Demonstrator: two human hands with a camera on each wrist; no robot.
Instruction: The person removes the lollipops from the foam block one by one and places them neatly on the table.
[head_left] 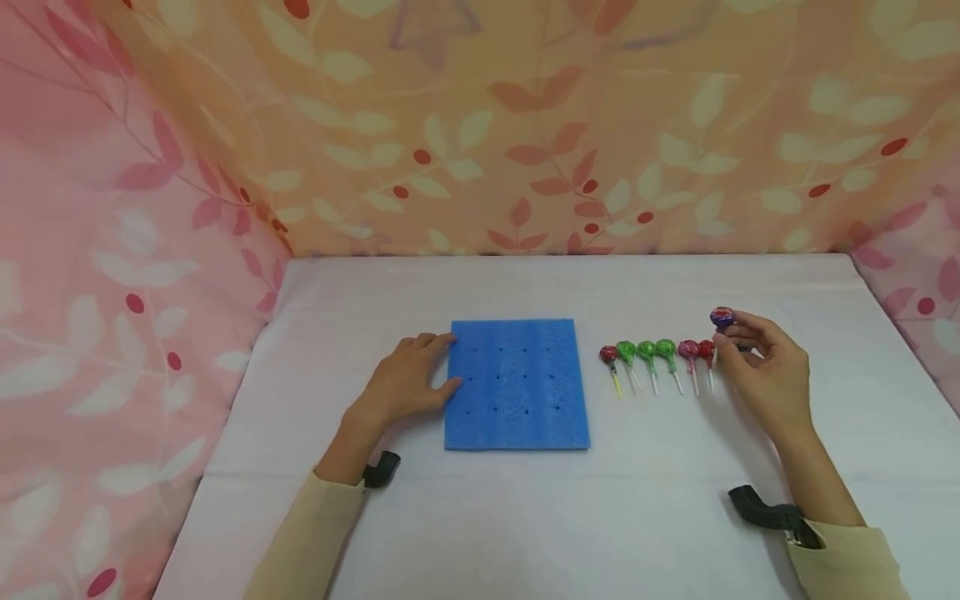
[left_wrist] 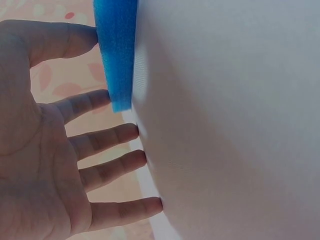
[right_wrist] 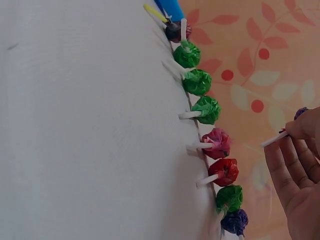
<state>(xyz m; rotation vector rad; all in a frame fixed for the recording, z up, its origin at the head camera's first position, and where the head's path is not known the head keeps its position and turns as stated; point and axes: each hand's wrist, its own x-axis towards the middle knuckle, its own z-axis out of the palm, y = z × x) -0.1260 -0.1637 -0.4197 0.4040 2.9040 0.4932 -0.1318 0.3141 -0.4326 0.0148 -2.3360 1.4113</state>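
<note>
My left hand [head_left: 405,377] touches the left side of a blue foam board [head_left: 513,367] dotted with rows of small holes. In the left wrist view the thumb and index fingertip meet the edge of the foam [left_wrist: 117,60], and the other fingers extend straight down to the tabletop. My right hand [head_left: 772,375] pinches a purple-wrapped lollipop [head_left: 722,317] above the table, its head up. From between the fingers its white stick [right_wrist: 275,138] pokes out in the right wrist view. Close beside that hand lies a red lollipop [head_left: 706,350].
A row of lollipops lies right of the board: a dark red one with a yellow stick [head_left: 608,355], several green ones [head_left: 647,350] and a pink one [head_left: 688,350]. Another purple lollipop [right_wrist: 235,221] ends the row. Floral cloth [head_left: 525,167] walls the white table [head_left: 525,525].
</note>
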